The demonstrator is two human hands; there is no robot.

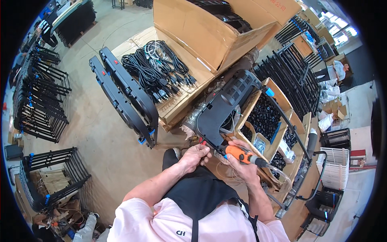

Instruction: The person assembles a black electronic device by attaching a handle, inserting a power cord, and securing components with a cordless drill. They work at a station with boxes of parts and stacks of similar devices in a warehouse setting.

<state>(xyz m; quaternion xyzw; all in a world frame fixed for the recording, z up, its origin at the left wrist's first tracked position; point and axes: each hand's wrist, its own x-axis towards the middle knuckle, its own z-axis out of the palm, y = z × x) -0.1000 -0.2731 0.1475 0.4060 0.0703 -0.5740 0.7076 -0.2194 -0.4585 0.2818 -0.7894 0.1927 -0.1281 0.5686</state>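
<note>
In front of me a black plastic housing (213, 117) with vent slots lies along the edge of a parts box, its lower end toward my body. My right hand (246, 167) is wrapped round an orange and black power screwdriver (240, 154), its front end against or close to the housing's lower end; I cannot tell if it touches. A clear hose (288, 178) curves from the tool's rear. My left hand (196, 156) is closed in a pinch just left of that end, near a small red piece (202, 141). What its fingers hold is hidden.
A wooden box (264, 155) divided into compartments holds many small black parts at the right. Coiled black power cords (155, 66) lie on cardboard beyond my left hand. Two long black frames (125, 97) stand left of them. A big carton (197, 32) rises at the back.
</note>
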